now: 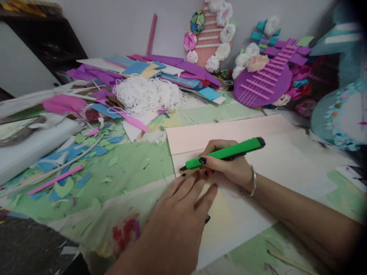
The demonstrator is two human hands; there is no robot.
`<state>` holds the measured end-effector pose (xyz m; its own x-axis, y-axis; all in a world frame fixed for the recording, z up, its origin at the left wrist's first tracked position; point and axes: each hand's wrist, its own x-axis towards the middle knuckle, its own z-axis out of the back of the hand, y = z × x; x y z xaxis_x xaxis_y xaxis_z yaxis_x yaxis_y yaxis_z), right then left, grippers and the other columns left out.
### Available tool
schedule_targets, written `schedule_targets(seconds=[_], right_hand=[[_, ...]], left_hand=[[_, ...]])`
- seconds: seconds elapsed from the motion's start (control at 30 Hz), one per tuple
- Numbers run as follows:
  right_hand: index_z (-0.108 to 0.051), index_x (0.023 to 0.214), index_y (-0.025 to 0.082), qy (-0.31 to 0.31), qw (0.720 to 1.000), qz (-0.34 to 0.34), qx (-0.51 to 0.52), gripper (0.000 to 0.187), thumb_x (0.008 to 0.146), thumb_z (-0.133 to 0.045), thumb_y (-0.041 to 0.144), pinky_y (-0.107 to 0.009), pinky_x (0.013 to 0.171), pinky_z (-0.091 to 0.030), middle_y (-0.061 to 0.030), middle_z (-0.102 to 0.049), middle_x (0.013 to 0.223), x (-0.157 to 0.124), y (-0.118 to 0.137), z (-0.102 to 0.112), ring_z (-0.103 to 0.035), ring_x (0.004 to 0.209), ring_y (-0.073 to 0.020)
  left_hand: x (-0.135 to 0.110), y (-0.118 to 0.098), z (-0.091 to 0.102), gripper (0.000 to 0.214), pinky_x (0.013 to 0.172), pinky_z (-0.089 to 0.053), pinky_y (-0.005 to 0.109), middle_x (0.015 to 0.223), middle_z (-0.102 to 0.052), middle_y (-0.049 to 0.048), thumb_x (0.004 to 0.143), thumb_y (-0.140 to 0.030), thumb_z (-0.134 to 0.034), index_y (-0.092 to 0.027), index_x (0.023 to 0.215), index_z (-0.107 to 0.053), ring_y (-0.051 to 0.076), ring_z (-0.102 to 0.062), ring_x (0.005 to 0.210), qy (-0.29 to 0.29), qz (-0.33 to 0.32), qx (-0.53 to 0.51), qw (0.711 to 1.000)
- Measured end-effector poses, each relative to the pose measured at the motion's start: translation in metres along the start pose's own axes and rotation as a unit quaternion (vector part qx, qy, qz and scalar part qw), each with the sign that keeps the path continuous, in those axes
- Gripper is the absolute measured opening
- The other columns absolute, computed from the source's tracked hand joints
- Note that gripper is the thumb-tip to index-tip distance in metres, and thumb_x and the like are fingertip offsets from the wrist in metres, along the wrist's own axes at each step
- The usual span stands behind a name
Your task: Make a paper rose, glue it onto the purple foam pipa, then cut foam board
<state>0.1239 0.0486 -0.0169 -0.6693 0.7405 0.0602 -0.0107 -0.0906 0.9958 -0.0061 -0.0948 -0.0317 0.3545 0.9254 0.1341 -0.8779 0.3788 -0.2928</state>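
My right hand (229, 166) grips a green utility knife (226, 152), its tip pointing left at the edge of a pale pink sheet of paper (229, 131). A silver bracelet circles that wrist. My left hand (183, 202) lies flat with fingers stretched out, pressing down a white and pale yellow sheet (272, 168) just below the knife's tip. Both sheets rest on a green work surface (129, 160).
Blue, green and pink paper scraps (77, 164) litter the left. A heap of white string (146, 93) and stacked coloured sheets (172, 72) lie behind. Purple and pink paper craft pieces with white flowers (263, 76) lean on the back wall. A teal round craft (341, 114) stands right.
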Motion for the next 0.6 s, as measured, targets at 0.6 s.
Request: schedule_targets(seconds=[0.6], right_hand=[[-0.064,0.067,0.015,-0.003,1.0,0.005,-0.016,0.02,0.07,-0.076,0.03,-0.02,0.046,-0.045,-0.0017,-0.066,0.057,0.0002,0.0003,0.0009,-0.057,0.049,-0.01]], left_hand=[[0.0011,0.0004,-0.0003,0.049,0.112,-0.03,0.05,0.146,-0.043,0.0091,0.093,-0.028,-0.041,-0.022,0.142,-0.038,0.028,-0.035,0.137,-0.01,-0.004,-0.002,1.0]])
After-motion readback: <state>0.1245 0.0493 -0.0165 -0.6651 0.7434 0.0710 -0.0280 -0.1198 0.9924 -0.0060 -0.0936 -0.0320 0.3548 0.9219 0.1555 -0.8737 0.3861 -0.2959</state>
